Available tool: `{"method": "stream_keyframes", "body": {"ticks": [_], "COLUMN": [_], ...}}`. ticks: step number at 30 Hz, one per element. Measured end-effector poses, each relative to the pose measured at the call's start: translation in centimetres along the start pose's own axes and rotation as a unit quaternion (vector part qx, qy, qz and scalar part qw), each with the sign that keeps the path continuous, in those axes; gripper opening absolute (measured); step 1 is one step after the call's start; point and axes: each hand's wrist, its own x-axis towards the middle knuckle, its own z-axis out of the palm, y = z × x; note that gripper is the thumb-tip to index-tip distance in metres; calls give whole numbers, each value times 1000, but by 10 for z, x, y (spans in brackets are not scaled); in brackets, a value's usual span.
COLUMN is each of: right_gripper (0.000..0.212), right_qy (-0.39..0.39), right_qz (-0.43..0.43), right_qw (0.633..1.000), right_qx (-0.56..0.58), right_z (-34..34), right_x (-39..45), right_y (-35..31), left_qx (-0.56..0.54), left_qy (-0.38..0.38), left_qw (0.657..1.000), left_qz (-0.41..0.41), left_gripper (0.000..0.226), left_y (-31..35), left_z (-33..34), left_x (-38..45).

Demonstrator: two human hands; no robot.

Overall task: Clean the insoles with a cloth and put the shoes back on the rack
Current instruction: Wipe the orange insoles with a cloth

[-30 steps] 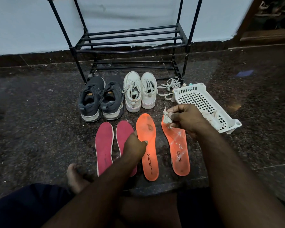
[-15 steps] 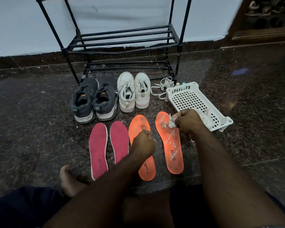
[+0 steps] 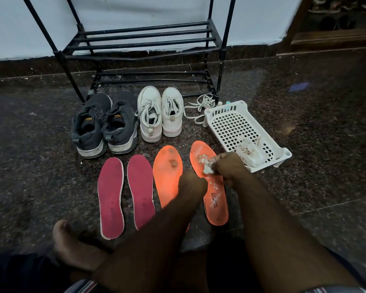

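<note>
Right hand: my right hand (image 3: 228, 166) pinches a crumpled white cloth (image 3: 206, 166) and presses it onto the right orange insole (image 3: 215, 199), near that insole's far end.
Left hand: my left hand (image 3: 191, 183) rests on the left orange insole (image 3: 167, 174), fingers curled; I cannot tell whether it grips the insole.
Orange insoles: both flat on the dark stone floor (image 3: 40, 166), side by side; white flecks on the right one.
Red insoles: a pair (image 3: 125, 195) flat on the floor, left of the orange ones.
Shoes: dark grey sneakers (image 3: 103, 125) and white sneakers (image 3: 160, 115) on the floor, just beyond the insoles, in front of the rack.
Rack: black metal shoe rack (image 3: 144, 42) against the far wall.
Basket: white plastic basket (image 3: 230, 123) right of the insoles, a bundle of white cloth (image 3: 250, 154) inside at its near end.
Laces: loose white laces (image 3: 200, 106) between white sneakers and basket.
</note>
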Motion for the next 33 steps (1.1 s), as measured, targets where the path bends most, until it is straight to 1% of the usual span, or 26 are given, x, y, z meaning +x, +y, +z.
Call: {"method": "stream_keyframes", "body": {"ticks": [2,4,7,8,9,11,12,15,17,21,24,26,27,29,30,31,33], "right_gripper": [15,12,10,9,9,9,9,10,11,11,11,13,14,15,15,14,14], "right_qy": [-11,-18,-26,-23,-15,-2,8,27,25,-22,-49,-72,-86,-109,-114,-116,-126], "right_qz": [12,31,50,49,43,23,9,-28,-37,-40,-57,-67,-71,-79,-86,-90,-93], "right_qw": [999,998,995,996,996,997,998,996,993,984,977,972,970,965,963,963,963], "right_qx": [29,56,76,76,75,68,65,78,105,174,200,212,218,226,227,228,219], "right_z": [1,2,2,2,1,-2,-4,-8,-9,-2,6,15,21,36,43,49,59], "right_x": [5,-2,-11,-11,-11,-9,-8,-12,-14,-27,-40,-53,-60,-77,-84,-89,-98], "right_y": [5,2,-5,-6,-7,-11,-12,-22,-27,-39,-51,-61,-66,-75,-78,-81,-83], "left_qx": [-6,-2,-53,-70,-109,-200,-228,-243,-252,-284,-297,-350,-391,-455,-471,-485,-511], "left_qy": [0,3,-6,-3,-6,-19,-27,-71,-103,-176,-204,-209,-214,-246,-260,-268,-264], "left_qw": [1000,1000,998,997,993,978,971,965,960,942,933,913,895,855,842,831,817], "left_qz": [-5,-6,-21,-25,-35,-58,-62,-62,-65,-43,-12,1,-5,-39,-45,-45,-39], "left_gripper": [9,15,6,10,20,33,35,37,36,35,31,26,28,55,68,75,80], "left_y": [0,-2,-1,-2,-2,1,1,2,4,12,15,18,21,25,24,24,21], "left_z": [1,2,2,0,-1,-4,-8,-24,-37,-67,-90,-104,-111,-122,-127,-131,-138], "left_x": [0,2,1,1,-2,-7,-9,-15,-21,-44,-57,-64,-69,-76,-77,-80,-80]}}
